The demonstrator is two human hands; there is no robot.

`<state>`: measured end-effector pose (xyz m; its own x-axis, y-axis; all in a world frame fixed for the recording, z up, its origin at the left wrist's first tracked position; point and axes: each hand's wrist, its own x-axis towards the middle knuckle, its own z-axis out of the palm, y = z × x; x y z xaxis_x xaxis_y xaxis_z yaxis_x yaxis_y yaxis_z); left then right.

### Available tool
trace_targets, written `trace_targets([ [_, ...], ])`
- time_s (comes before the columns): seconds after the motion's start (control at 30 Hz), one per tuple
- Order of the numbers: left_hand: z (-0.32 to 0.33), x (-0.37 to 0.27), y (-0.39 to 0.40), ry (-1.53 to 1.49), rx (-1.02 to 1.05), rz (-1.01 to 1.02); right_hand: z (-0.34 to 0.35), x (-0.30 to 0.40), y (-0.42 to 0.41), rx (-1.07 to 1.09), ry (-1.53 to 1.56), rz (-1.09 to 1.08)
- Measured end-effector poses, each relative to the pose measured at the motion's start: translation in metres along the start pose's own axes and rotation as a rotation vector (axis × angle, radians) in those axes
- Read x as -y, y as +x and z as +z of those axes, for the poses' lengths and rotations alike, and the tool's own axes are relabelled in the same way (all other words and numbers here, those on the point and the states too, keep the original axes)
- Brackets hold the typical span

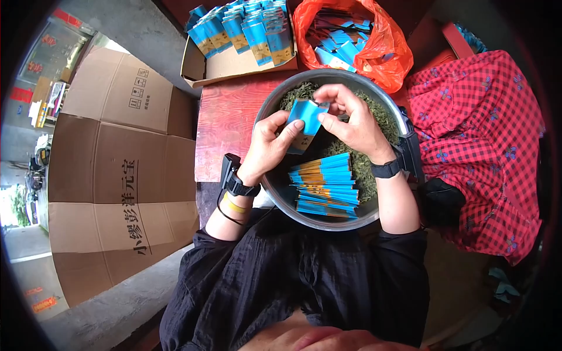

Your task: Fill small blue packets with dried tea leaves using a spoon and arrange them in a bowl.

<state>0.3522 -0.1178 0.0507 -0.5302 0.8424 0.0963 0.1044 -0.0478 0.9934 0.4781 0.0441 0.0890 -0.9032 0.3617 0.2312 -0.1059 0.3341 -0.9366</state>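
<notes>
Before me is a large round metal basin (327,224) with loose dried leaves (380,118) in it, which look like tea. Over the basin my left hand (274,140) grips a small blue and gold paper packet (307,116) by its side, thumb on the front. My right hand (351,123) is at the packet's top right edge, thumb against it and fingers curled above the leaves; something small and dark shows at the packet's mouth. Below my hands, a fanned stack of similar blue and gold packets (327,186) lies inside the basin.
An open cardboard box (197,79) behind the basin holds upright rows of packets. Beside it, a red plastic bag (397,57) contains more packets. Red checked cloth (478,145) lies at the right. A large cardboard carton (131,175) stands left of the red wooden table (228,127).
</notes>
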Motion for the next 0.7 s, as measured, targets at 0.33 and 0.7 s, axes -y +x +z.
trace_targets([
  [0.33,-0.001,0.000,0.001,-0.161,-0.084,-0.008,0.013,-0.011,0.000,0.105,-0.010,0.048],
  [0.7,-0.001,0.004,0.001,-0.117,0.035,0.033,0.005,-0.008,0.002,0.099,-0.063,0.070],
])
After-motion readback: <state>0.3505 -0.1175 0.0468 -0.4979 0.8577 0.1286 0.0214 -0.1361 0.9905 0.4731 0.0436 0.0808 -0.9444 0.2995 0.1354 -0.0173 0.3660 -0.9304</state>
